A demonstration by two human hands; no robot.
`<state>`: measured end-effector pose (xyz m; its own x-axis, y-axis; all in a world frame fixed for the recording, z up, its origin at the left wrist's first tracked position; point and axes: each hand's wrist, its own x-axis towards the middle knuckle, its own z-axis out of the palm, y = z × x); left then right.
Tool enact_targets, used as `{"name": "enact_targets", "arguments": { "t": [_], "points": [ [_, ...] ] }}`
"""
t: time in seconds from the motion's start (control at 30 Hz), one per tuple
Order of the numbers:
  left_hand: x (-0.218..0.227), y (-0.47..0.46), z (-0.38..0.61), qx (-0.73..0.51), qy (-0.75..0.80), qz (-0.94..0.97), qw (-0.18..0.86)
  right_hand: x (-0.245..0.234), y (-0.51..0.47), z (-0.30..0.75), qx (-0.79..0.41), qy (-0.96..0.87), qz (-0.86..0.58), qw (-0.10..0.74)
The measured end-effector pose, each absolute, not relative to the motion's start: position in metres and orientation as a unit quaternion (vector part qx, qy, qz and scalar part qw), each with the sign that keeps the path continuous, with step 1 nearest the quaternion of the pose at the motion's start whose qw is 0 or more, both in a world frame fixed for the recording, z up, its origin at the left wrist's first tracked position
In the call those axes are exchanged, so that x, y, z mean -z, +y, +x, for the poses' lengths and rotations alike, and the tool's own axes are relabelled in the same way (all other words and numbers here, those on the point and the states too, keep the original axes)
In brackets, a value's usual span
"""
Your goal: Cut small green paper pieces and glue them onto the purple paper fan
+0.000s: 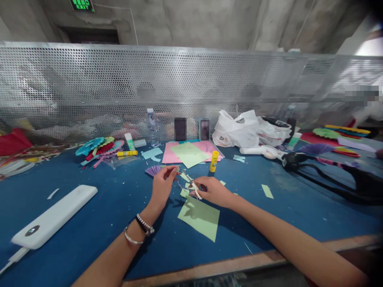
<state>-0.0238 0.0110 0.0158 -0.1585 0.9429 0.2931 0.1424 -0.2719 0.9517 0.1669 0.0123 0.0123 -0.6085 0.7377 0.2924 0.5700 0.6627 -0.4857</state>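
Note:
My right hand (209, 191) is closed round the pale handles of a pair of scissors (196, 189), whose blades point up and to the left. My left hand (164, 181) pinches a small piece of paper (178, 170) close to the blade tips; the fingers partly hide it. Below the hands a light green paper sheet (200, 219) lies on the blue table, with the right hand's shadow across it. Several green paper scraps (184, 193) are scattered under the scissors. A folded purple paper fan (153, 170) sits just behind the left hand.
A yellow glue stick (214, 161) stands behind the right hand. Stacked pink and green sheets (188, 154) lie further back. A white power bank (56, 215) is at left, a black strap (323, 175) and white plastic bag (236, 129) at right. A perforated metal screen (191, 79) closes the back.

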Motion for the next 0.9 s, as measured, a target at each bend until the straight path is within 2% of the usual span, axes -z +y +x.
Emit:
{"name": "enact_targets", "arguments": {
  "t": [0.37,0.9],
  "points": [
    [-0.0222,0.004,-0.0177,-0.568,0.461,0.562,0.386,-0.0155,0.0071,0.1646,-0.182,-0.891,-0.345,0.233],
    [-0.0221,0.0051,-0.0183,-0.566,0.472,0.565,0.371,-0.0146,0.0064,0.1644,-0.187,-0.888,-0.347,0.238]
  ]
}}
